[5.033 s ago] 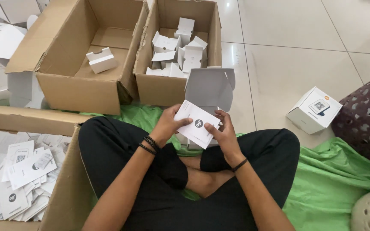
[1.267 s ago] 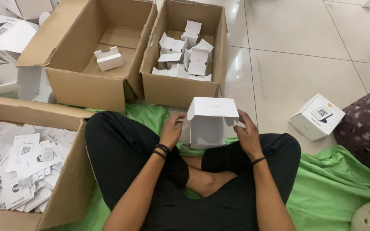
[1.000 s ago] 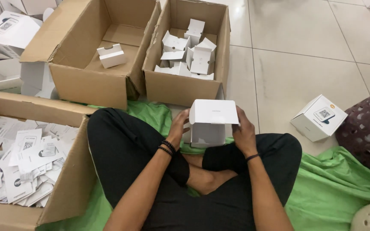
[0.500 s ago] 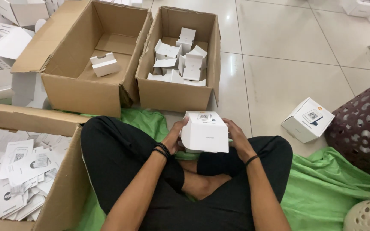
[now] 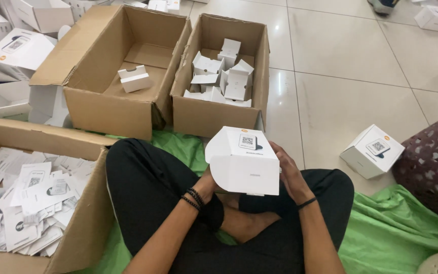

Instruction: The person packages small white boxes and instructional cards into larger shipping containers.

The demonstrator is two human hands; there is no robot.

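A small white cardboard box [image 5: 243, 160] with a square code mark on its top sits between both my hands, above my crossed legs. My left hand [image 5: 208, 181] grips its left side from below, mostly hidden behind the box. My right hand [image 5: 286, 170] presses against its right side, fingers along the edge. The box's lid is closed. I sit cross-legged in black trousers on a green cloth [image 5: 391, 233].
Two open brown cartons stand ahead: the left carton [image 5: 107, 109] holds one white insert, the right carton [image 5: 214, 114] several. A carton of white leaflets [image 5: 84, 228] is at my left. A finished white box [image 5: 371, 151] lies on the tiles right, by a dark patterned cushion [image 5: 432, 167].
The box's lid, standing open earlier, has been folded shut, and the box has been turned so its marked top faces up. Both hands stayed on it.
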